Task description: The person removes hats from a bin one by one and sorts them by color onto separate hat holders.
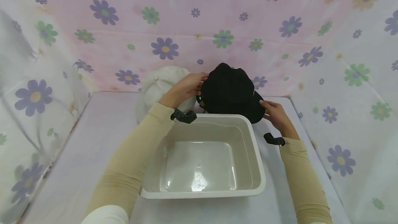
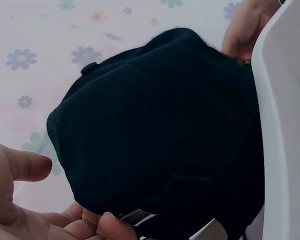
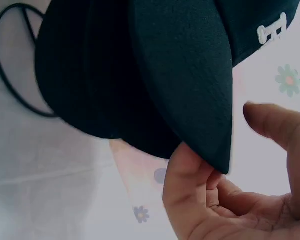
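A black cap (image 1: 228,89) stands behind the basin's far rim, its brim (image 1: 257,108) toward the right. My left hand (image 1: 188,86) is at the cap's left side. In the left wrist view, its fingers (image 2: 80,222) touch the cap's lower edge by a strap buckle (image 2: 135,216), thumb apart from the cloth. My right hand (image 1: 278,115) is at the brim; in the right wrist view, its fingers (image 3: 185,175) lie against the brim's underside, while the thumb (image 3: 265,120) stands clear. White embroidery (image 3: 273,30) shows on the cap front.
A cream cap (image 1: 158,82) lies behind my left forearm. The beige plastic basin (image 1: 256,168) stands in front of the black cap, between my arms. A thin black loop (image 3: 0,65) shows beside the cap. Flower-printed cloth (image 1: 199,37) hangs close behind and at both sides.
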`<state>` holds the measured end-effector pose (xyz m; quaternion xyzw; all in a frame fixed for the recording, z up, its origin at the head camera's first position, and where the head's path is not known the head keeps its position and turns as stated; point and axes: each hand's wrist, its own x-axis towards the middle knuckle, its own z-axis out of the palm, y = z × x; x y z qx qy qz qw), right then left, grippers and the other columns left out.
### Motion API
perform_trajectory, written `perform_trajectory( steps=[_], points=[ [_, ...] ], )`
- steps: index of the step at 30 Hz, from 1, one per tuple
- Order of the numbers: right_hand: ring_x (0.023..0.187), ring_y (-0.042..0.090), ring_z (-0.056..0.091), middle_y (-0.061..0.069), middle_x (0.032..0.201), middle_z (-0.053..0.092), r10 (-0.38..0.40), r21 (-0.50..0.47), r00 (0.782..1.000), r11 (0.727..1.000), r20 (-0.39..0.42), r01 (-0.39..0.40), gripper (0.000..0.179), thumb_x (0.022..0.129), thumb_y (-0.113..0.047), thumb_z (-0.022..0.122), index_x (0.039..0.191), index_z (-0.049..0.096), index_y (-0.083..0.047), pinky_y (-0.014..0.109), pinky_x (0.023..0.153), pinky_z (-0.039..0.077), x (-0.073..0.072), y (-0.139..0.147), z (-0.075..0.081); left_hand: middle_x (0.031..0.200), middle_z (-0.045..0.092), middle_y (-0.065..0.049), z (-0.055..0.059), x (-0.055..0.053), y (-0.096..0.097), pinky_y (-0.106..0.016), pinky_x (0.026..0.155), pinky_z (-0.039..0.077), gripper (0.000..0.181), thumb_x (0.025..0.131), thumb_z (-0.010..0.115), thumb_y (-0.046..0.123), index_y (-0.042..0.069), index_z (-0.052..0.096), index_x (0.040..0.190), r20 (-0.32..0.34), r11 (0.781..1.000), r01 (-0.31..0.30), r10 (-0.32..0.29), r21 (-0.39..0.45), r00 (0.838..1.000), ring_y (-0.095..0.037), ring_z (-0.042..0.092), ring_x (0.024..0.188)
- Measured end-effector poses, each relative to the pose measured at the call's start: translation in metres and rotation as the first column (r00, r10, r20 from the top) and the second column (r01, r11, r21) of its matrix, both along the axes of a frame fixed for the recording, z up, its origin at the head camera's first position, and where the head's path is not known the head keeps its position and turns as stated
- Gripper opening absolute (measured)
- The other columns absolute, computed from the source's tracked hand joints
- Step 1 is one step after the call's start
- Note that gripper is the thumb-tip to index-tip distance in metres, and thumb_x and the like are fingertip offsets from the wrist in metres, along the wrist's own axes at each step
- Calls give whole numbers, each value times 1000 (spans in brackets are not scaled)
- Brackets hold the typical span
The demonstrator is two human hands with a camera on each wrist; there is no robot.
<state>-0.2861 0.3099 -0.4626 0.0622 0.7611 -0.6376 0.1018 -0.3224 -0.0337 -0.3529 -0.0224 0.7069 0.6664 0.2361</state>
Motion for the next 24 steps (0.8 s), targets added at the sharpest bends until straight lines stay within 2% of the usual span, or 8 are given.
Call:
perform_trajectory(
  steps=[3,6,9,12,16,19,22,24],
  points=[
    [95,1,62,15,135,51,21,-30,1000,999,12,-21,78,105,-38,54,156,22,11,16,83,54,-1,-1,3,94,46,-3,0,-1,1,-24,67,41,50,109,45,37,2,49,145,-9,1000,12,-12,-22,1000,-15,44,75],
    [92,1,65,-1,113,60,38,-35,999,999,4,-38,74,104,-34,57,155,26,11,17,81,56,-2,-2,6,94,50,-3,1,-2,3,-25,68,40,51,109,44,41,3,51,142,-11,1000,15,-15,-17,1000,-16,46,73],
    [87,1,67,-9,100,63,32,-34,999,999,-20,-32,70,103,-27,60,152,29,12,18,78,57,-5,-2,8,90,52,-2,1,-4,4,-25,69,38,44,108,45,42,3,58,127,-28,1000,-5,5,10,1000,-15,47,72],
    [85,1,67,-8,100,63,-5,-9,999,1000,-50,4,70,101,-26,64,151,32,12,18,76,57,-9,-2,15,82,55,0,0,-6,6,-25,70,39,32,108,47,36,7,59,104,-64,994,-67,72,85,995,-14,49,70],
    [83,0,68,-7,102,61,-53,18,995,998,-87,55,71,99,-27,67,150,34,10,16,75,56,-13,-4,27,71,57,2,-3,-8,10,-23,70,44,28,106,55,27,10,60,84,-103,959,-152,180,238,978,-13,54,65],
    [80,0,69,-10,96,65,-72,7,990,997,-119,74,72,98,-26,68,149,33,11,15,74,56,-15,-6,35,64,54,3,-6,-8,12,-23,64,44,31,103,62,26,10,62,76,-80,929,-212,246,302,966,-12,52,60],
    [77,1,69,-13,87,68,-88,-8,986,996,-140,88,72,97,-23,69,149,33,12,15,72,57,-17,-9,41,69,53,3,-7,-7,15,-22,62,43,27,100,67,27,9,63,80,-23,913,-268,288,308,957,-11,50,61],
    [76,0,69,-14,85,68,-93,-1,985,996,-146,93,71,97,-22,69,148,34,12,15,71,56,-17,-10,44,79,56,3,-7,-6,17,-22,67,46,22,98,68,29,8,65,92,19,909,-290,298,300,954,-10,53,69]
  ],
)
